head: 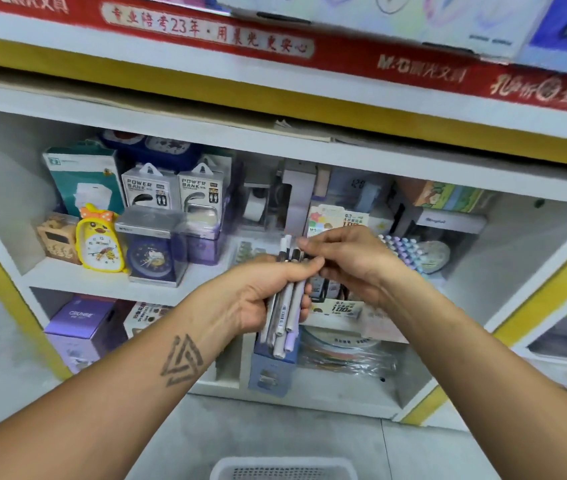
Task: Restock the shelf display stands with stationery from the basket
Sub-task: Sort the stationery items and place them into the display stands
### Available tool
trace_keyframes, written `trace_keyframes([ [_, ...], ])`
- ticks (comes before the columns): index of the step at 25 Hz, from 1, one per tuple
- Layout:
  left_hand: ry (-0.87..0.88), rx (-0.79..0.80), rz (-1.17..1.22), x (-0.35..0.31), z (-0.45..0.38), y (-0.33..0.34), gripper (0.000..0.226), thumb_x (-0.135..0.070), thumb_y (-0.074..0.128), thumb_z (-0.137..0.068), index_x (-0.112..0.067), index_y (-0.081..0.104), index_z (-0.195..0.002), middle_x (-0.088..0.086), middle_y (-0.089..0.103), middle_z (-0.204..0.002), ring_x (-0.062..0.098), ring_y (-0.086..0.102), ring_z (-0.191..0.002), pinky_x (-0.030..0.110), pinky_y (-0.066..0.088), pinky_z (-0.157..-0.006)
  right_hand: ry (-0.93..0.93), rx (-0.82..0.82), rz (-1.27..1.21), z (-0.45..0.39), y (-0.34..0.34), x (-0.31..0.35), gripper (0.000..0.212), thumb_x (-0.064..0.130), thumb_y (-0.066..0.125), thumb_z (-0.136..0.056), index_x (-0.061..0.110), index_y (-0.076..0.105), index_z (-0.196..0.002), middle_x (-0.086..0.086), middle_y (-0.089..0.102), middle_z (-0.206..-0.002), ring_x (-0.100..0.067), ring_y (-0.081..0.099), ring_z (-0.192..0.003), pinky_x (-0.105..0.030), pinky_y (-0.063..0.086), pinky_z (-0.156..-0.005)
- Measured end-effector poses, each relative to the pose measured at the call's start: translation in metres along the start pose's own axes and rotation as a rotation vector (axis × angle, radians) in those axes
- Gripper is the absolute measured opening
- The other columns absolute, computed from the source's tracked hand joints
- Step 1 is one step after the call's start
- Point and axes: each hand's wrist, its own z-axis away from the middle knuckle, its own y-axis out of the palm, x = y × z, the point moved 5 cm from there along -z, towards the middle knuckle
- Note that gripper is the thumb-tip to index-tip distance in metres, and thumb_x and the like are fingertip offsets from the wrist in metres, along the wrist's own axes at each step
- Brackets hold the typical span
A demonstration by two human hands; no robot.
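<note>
Loose pen bundle – a slip risk over the floor

Left hand (261,299) wraps the pens (287,306) before the shelf (109,282); right hand (348,261) pinches one tip – a tug could spill the rest beside the basket (284,469).

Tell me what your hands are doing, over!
Left hand gripping pen bundle. Right hand pinching the pen tips. Basket below. Nothing in the way.

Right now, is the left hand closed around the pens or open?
Closed: the left hand wraps a bundle of pens, while the right hand pinches their tops.
</note>
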Motion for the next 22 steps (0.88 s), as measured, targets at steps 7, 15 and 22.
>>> trace_keyframes([
  [7,-0.012,0.023,0.048,0.011,-0.027,0.053,0.021,-0.027,0.075,-0.083,-0.008,0.067,-0.082,0.007,0.059,-0.062,0.018,0.057,-0.048,0.027,0.052,-0.048,-0.024,-0.131,-0.127,0.029,-0.081,0.0,0.007,-0.004,0.07,-0.086,-0.003,0.073,-0.092,-0.012,0.07,-0.069,-0.012,0.062,-0.05,-0.017,0.054,-0.051],
  [15,-0.065,-0.086,0.088,0.025,-0.044,0.066,0.006,-0.011,0.061,-0.092,-0.008,0.064,-0.087,0.01,0.062,-0.064,0.02,0.06,-0.047,0.03,0.054,-0.047,-0.334,-0.264,0.01,0.05,-0.142,0.022,0.016,-0.003,0.071,-0.086,-0.004,0.064,-0.101,-0.018,0.069,-0.071,-0.02,0.063,-0.054,-0.023,0.053,-0.053],
  [22,-0.088,-0.061,0.093,0.03,-0.053,0.072,0.003,-0.006,0.063,-0.09,-0.005,0.062,-0.087,0.013,0.063,-0.061,0.021,0.062,-0.049,0.03,0.055,-0.049,-0.434,-0.493,0.555,0.065,-0.194,0.026,0.013,0.007,0.076,-0.086,0.013,0.066,-0.083,-0.004,0.072,-0.068,-0.014,0.07,-0.057,-0.027,0.059,-0.059],
])
